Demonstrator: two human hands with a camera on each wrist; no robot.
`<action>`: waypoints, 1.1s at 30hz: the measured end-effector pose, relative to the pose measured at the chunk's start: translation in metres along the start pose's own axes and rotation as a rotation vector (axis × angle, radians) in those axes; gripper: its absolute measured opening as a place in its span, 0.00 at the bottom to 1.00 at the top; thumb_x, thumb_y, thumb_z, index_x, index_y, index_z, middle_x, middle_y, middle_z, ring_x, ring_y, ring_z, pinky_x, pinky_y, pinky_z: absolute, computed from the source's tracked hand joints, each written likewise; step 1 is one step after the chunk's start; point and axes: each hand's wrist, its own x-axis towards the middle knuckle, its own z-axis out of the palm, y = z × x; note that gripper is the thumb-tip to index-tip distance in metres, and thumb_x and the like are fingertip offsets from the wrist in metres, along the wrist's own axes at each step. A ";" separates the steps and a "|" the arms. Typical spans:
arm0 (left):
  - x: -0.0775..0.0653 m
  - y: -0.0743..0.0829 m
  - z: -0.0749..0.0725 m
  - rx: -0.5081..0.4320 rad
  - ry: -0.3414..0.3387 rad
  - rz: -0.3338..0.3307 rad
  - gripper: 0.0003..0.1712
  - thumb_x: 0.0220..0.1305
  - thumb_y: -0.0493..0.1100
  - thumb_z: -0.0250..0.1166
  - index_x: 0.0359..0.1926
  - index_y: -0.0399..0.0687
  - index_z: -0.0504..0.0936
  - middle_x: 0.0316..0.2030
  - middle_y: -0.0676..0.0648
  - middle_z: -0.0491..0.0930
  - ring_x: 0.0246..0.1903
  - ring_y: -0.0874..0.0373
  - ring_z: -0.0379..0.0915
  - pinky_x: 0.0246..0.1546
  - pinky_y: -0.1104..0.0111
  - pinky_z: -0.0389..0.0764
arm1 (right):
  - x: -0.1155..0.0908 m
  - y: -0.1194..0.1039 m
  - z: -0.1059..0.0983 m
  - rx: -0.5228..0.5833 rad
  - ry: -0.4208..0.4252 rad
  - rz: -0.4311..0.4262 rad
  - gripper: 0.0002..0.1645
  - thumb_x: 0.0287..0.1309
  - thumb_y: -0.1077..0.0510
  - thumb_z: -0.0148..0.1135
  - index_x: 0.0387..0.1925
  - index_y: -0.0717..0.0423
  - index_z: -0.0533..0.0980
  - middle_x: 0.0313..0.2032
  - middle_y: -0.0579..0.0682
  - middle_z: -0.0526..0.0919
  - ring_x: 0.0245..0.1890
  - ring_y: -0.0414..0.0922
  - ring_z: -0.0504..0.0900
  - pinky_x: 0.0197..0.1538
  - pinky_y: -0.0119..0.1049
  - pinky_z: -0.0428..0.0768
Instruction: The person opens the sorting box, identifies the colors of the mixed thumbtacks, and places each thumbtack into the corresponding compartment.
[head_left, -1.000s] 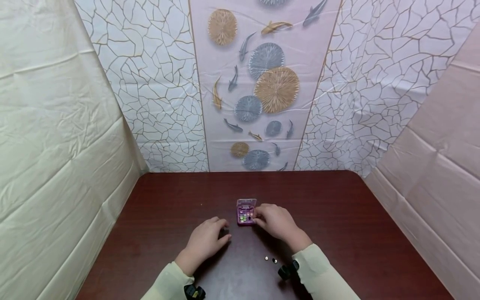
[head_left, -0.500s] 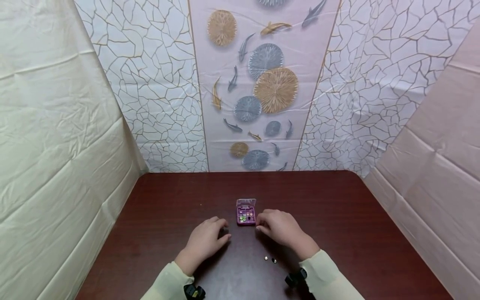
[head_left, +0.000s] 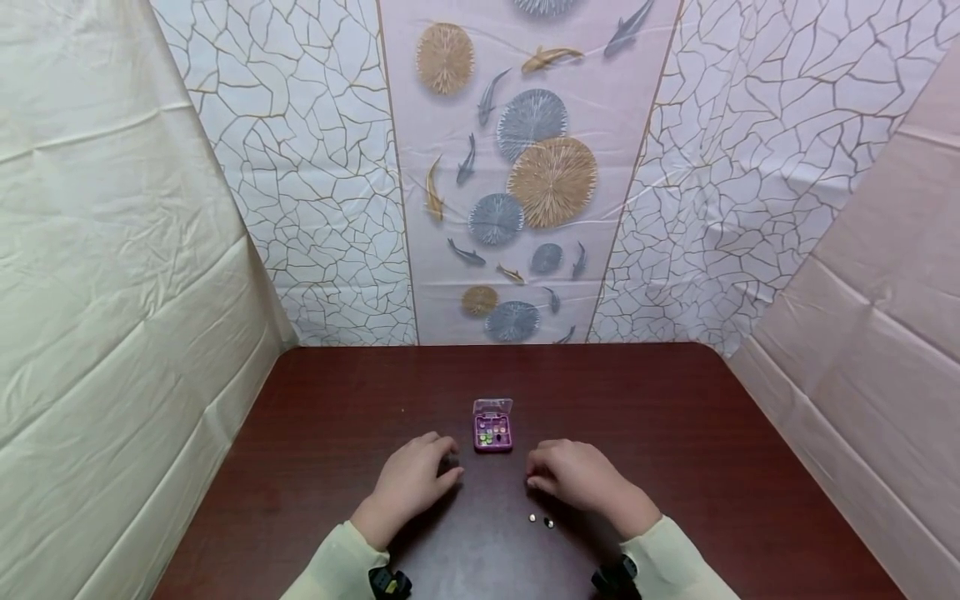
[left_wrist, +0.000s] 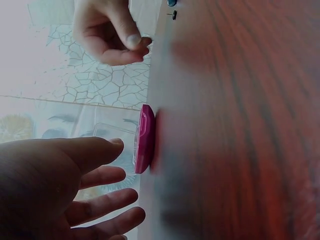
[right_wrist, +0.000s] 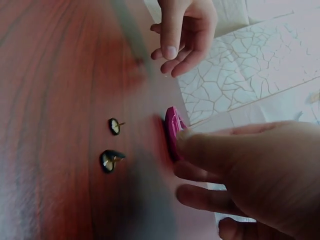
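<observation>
A small magenta box (head_left: 492, 437) with its clear lid raised stands mid-table, small green, pinkish and dark pieces in its compartments. The left hand (head_left: 415, 475) rests on the table to its left, fingers relaxed and apart from the box. On the other side, the right hand (head_left: 579, 477) hovers low with loosely bent fingers; no held thing is visible. Nearer the person than that hand lie thumbtacks, a single tack (right_wrist: 115, 126) and what looks like a close pair (right_wrist: 110, 161), with dark heads and gold-coloured points turned up.
The dark red-brown table (head_left: 337, 392) has rounded far corners. A patterned cloth (head_left: 322, 167) hangs behind it, with plain cream cloth (head_left: 112, 250) at the sides. Each wrist wears a black camera (head_left: 390, 582). One tiny pale speck lies left of the box.
The right hand has drawn back from the box's right edge, toward the person and to the right. The left hand, box and thumbtacks stay in place.
</observation>
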 end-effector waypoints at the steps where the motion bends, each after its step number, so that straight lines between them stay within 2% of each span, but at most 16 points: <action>1: 0.001 0.000 0.000 0.001 -0.001 0.001 0.17 0.59 0.58 0.67 0.45 0.56 0.84 0.36 0.53 0.81 0.33 0.60 0.75 0.36 0.58 0.82 | -0.002 0.001 0.001 0.015 -0.009 -0.025 0.03 0.59 0.46 0.66 0.30 0.36 0.81 0.29 0.33 0.78 0.28 0.32 0.75 0.31 0.39 0.81; 6: 0.003 0.000 0.000 0.012 -0.002 0.002 0.18 0.59 0.58 0.68 0.45 0.57 0.84 0.35 0.53 0.81 0.32 0.60 0.74 0.35 0.58 0.81 | -0.010 0.001 0.004 0.109 -0.060 -0.131 0.04 0.60 0.46 0.66 0.31 0.37 0.82 0.31 0.34 0.81 0.30 0.31 0.76 0.34 0.36 0.81; 13: 0.003 0.001 0.002 0.011 -0.008 -0.003 0.18 0.59 0.59 0.67 0.46 0.57 0.84 0.35 0.54 0.80 0.33 0.60 0.74 0.36 0.58 0.82 | -0.017 -0.004 0.008 0.196 -0.105 -0.178 0.06 0.56 0.45 0.69 0.30 0.40 0.82 0.29 0.38 0.82 0.27 0.31 0.76 0.30 0.27 0.77; 16: 0.003 0.001 0.004 0.005 -0.012 0.002 0.18 0.59 0.58 0.67 0.46 0.56 0.84 0.35 0.53 0.80 0.33 0.60 0.74 0.36 0.58 0.82 | -0.019 -0.007 0.009 0.190 -0.103 -0.205 0.07 0.52 0.48 0.72 0.28 0.42 0.81 0.27 0.38 0.81 0.26 0.30 0.75 0.28 0.23 0.74; 20: 0.003 0.002 0.004 -0.007 -0.016 0.003 0.19 0.59 0.58 0.67 0.46 0.54 0.84 0.36 0.52 0.81 0.32 0.60 0.74 0.35 0.58 0.81 | -0.022 -0.009 0.011 0.143 -0.069 -0.233 0.07 0.49 0.53 0.74 0.25 0.42 0.80 0.26 0.37 0.80 0.25 0.29 0.73 0.28 0.23 0.73; 33: 0.001 0.004 0.005 -0.012 -0.023 -0.005 0.18 0.59 0.58 0.67 0.46 0.55 0.84 0.37 0.52 0.82 0.33 0.60 0.75 0.36 0.58 0.82 | -0.022 -0.011 0.011 0.085 -0.047 -0.233 0.08 0.51 0.53 0.72 0.24 0.38 0.78 0.25 0.34 0.78 0.25 0.27 0.70 0.28 0.26 0.74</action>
